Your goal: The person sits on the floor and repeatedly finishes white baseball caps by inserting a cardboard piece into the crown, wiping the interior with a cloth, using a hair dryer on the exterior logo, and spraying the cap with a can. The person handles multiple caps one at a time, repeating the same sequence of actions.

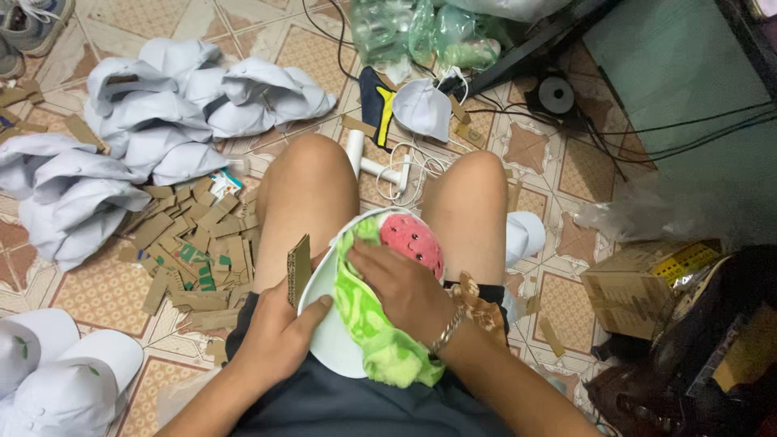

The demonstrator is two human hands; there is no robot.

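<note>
Your left hand (279, 328) grips the near-left edge of a white cap (336, 324) lying in your lap, thumb pressed flat on its surface and fingers curled under, with a piece of cardboard (299, 269) pinched upright against its rim. Your right hand (405, 287), a bracelet (447, 330) at the wrist, presses a green cloth (372, 324) onto the cap, fingers together and bent over the fabric. The cap's long axis runs from your waist up toward your knees, tilted slightly right, with the far end between your thighs. There a pink, dotted patch (413, 241) shows just beyond your right fingertips. The cloth trails along the cap toward your belly.

Left of your leg lies a heap of cardboard strips (190, 251) on the tiled floor (105, 291). More white caps (57, 364) sit at the near left, and a pile of pale ones (162, 105) farther off. Beyond your knees are a face mask (422, 109) and cables (647, 129).
</note>
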